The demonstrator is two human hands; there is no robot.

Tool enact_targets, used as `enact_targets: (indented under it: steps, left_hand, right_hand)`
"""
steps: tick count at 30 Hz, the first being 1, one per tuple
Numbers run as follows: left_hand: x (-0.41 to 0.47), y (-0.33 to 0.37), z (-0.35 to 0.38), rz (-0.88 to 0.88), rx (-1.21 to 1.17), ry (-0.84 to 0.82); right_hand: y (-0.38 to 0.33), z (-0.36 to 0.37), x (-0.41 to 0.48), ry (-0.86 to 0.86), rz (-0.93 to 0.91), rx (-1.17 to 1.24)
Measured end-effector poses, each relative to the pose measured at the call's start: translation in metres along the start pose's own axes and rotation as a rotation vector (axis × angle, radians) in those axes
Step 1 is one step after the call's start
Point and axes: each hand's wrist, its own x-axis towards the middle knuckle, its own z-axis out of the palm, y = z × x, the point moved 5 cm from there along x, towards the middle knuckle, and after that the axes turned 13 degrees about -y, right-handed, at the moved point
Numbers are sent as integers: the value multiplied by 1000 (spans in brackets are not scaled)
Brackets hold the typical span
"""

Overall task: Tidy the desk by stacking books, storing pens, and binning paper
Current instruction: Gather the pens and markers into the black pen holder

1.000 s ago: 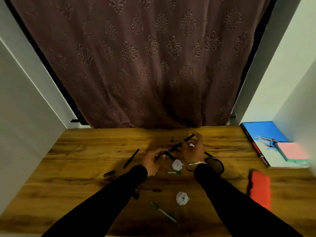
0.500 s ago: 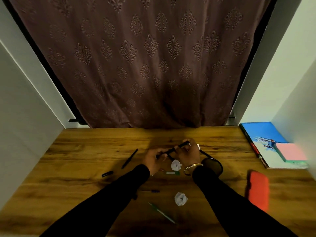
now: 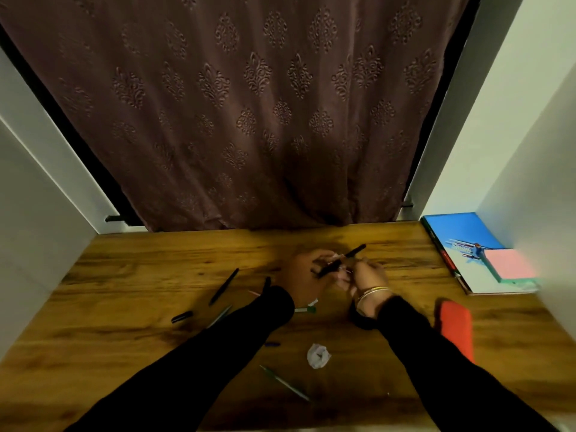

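**Asha:** Both hands meet on one black pen [image 3: 341,261], far of centre on the desk [image 3: 131,275]. Left hand [image 3: 304,275] has its fingers curled round the near-left end; right hand [image 3: 366,275] pinches the shaft from the right, and the far-right tip pokes out free, tilted up.

**Ben:** Why two hands on one pen?

**Asha:** My guess is capping it or gathering it before storing. Whether a cap is going on, I cannot tell; it is too dark and small.

**Ben:** What else lies about?

**Asha:** Left of the left forearm: a long black pen [image 3: 223,286], a short dark cap-like piece [image 3: 182,316] nearer, and a greenish pen [image 3: 219,316] half under the sleeve. A green-tipped pen [image 3: 307,309] peeks out between the wrists. Near centre sit a crumpled paper ball [image 3: 318,356], a green pen [image 3: 285,383] and a small dark bit [image 3: 272,344].

**Ben:** And the books?

**Asha:** Already stacked far right against the wall: a blue book [image 3: 461,232] with a pink notepad [image 3: 509,265] on top. An orange pouch [image 3: 456,330], probably the pen case, lies just right of the right forearm.

**Ben:** Anything in the way?

**Asha:** A dark round object [image 3: 363,321] sits under the right wrist, mostly hidden. No bin is in view, and the forearms cover several pens.
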Motion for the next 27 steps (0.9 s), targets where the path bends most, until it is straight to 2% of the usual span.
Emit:
enact_targets:
  steps: [2,4,6,9,13,17,22,27]
  left_hand:
    - [-2,2,8,-13,9,-39]
    - [-6,-3,10,-47,42,-21]
    - [-10,-17,11,-85,78,-10]
    - [-17,-43,6,-162,113,-29]
    - [-26,-70,1,-285,214,-119]
    - [-28,-76,-3,-303,274,-115]
    - [-26,-73,2,-277,288,-103]
    - [-23,-68,10,-297,285,-134]
  right_hand:
    - [-18,-25,1,48,36,-284]
    - [-43,-49,4,86,68,-798]
    - [-61,-62,6,45,145,-1261]
    - [-72,-75,19,25,319,-1666]
    - [-62,-76,38,74,321,-1850]
    - [-46,-54,40,4,264,-1993]
    - [-30,-43,45,-91,296,-2008]
    - [-38,-45,52,-61,221,-2009]
